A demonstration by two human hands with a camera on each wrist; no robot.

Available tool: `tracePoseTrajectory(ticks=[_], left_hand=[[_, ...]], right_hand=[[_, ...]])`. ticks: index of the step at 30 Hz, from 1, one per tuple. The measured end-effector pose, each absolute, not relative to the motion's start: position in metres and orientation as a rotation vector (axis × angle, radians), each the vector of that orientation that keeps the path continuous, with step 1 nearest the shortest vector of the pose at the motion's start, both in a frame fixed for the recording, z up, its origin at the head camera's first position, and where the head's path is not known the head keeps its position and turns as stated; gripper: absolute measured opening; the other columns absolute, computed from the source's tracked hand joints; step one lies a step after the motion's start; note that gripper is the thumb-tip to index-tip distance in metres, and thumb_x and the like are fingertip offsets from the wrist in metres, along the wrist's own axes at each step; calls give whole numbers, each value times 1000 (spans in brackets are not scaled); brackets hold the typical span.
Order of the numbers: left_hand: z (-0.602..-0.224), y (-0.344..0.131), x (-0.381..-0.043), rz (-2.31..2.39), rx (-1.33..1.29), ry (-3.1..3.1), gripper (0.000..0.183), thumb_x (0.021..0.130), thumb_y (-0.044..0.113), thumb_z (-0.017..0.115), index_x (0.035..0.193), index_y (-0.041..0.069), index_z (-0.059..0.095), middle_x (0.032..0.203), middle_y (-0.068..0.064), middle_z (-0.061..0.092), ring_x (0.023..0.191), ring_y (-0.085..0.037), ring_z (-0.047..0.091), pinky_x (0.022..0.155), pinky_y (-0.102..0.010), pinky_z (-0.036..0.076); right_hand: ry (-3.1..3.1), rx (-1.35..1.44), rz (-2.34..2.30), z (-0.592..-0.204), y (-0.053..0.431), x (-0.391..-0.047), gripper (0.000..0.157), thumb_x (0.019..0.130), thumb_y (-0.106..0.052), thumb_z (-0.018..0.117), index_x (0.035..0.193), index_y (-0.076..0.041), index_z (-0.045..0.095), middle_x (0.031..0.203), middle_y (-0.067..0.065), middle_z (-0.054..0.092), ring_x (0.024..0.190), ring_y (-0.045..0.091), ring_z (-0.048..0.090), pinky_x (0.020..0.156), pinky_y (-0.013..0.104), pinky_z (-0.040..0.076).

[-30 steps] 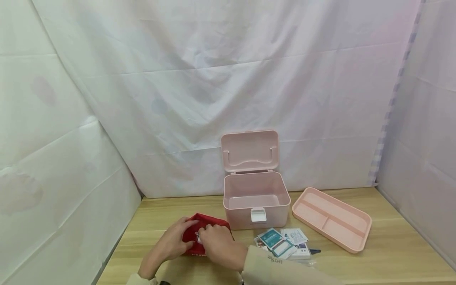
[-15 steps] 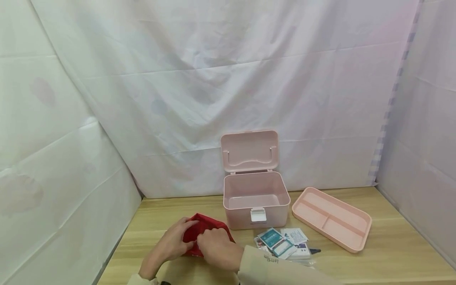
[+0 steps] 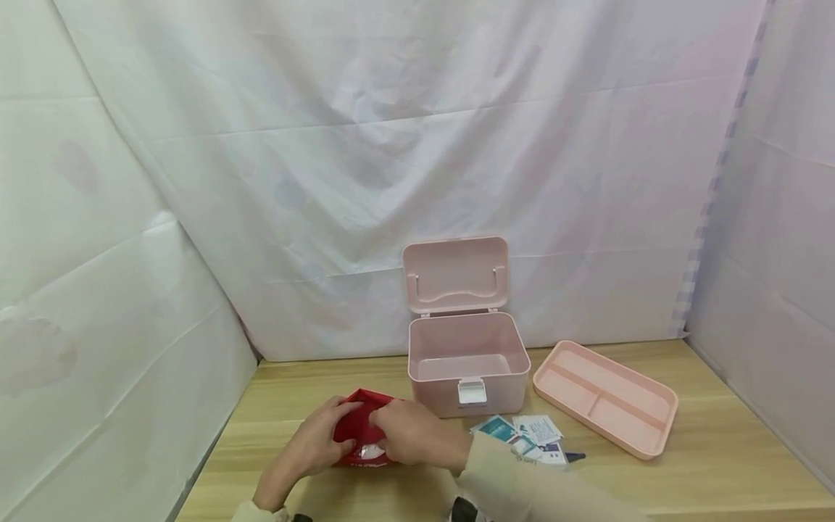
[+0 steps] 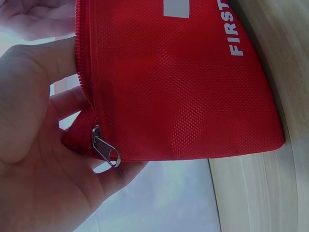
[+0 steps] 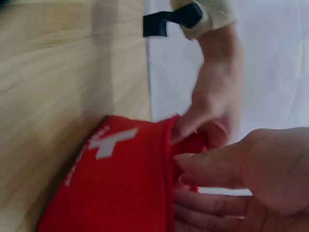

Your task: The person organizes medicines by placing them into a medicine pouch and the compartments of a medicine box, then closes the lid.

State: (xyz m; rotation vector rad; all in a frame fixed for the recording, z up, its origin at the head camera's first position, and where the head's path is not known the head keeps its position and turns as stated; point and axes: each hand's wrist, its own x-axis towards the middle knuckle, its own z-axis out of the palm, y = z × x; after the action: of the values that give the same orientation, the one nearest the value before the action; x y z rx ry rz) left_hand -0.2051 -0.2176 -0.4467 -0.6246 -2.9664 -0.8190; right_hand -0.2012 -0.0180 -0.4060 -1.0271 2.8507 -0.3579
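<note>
A red first-aid pouch (image 3: 369, 428) with white print stands unzipped on the table, its mouth gaping. My left hand (image 3: 317, 440) grips its left end, thumb and fingers on opposite sides near the zip pull (image 4: 105, 147). At the right side of the mouth is my right hand (image 3: 407, 431). In the right wrist view its fingers reach in behind the pouch's front wall, tips hidden, and the thumb lies apart from them with nothing seen between. A small white item (image 3: 371, 452) shows inside the pouch.
Behind stands a pink box (image 3: 470, 395), lid (image 3: 457, 275) raised. A pink divided tray (image 3: 607, 399) lies to its right. In front are several packets (image 3: 538, 429) and a dark-tipped item (image 3: 575, 457), partly behind the right sleeve (image 3: 505, 471). White cloth surrounds the wooden table.
My right hand has shifted right and slightly up at the pouch's mouth, uncovering the white item inside. The right sleeve now covers more of the packets. My left hand keeps its hold.
</note>
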Motion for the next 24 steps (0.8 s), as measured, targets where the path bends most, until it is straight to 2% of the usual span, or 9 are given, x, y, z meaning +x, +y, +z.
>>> tracePoseTrajectory(ticks=[5,13,19,24], left_hand=[[-448,-218,-205,-829,-616,-2966,51,79,3,79,127,2,63,120,-10,60,107,-26,61,85,-45,57],[-445,-216,-207,-820,-613,-2945,51,77,1,79,126,3,64,117,-9,61,104,-25,61,84,-44,57],[-445,-216,-207,-821,-618,-2941,51,77,1,79,126,2,64,116,-9,61,104,-25,61,82,-41,57],[-446,-217,-207,-823,-611,-2953,51,77,2,80,126,2,64,117,-10,61,104,-26,61,82,-43,57]], right_hand=[[2829,-1097,-542,-396,4,-202,19,86,-22,77,103,-16,75,90,-5,73,75,4,59,70,19,53],[2701,-1112,-732,-388,37,-204,20,84,-22,80,100,-12,73,73,-10,63,66,-2,53,62,14,46],[2643,-1010,-647,-388,64,-202,25,83,-31,79,100,-13,74,78,-10,65,72,1,56,67,20,49],[2619,-898,-633,-395,90,-202,26,84,-32,78,102,-14,73,80,-7,66,76,5,59,70,26,50]])
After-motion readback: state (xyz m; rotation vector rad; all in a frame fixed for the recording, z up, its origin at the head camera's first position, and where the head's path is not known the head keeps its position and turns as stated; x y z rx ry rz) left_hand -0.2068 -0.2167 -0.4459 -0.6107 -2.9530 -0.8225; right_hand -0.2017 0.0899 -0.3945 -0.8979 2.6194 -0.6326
